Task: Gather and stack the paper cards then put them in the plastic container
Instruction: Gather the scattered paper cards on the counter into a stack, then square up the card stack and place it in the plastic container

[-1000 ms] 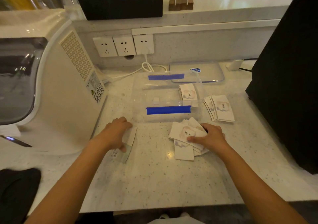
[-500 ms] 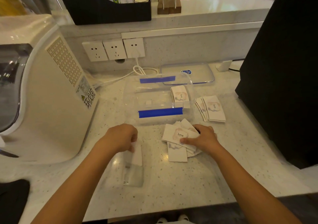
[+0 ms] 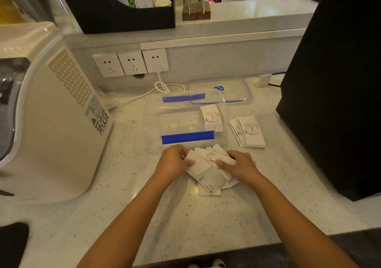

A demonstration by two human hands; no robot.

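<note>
A loose pile of white paper cards, one printed "love", lies on the counter just in front of the clear plastic container with blue clips. My left hand grips the pile's left edge. My right hand presses on its right side. A small stack of cards sits inside the container at its right end. Another fanned stack of cards lies on the counter to the container's right.
The container's clear lid lies behind it. A white machine fills the left side, a black box the right. Wall sockets and a white cable are at the back. The counter edge is near me.
My left hand carried a card from the left of the counter over to the pile and now holds the pile's left edge. My right hand stayed on the pile.
</note>
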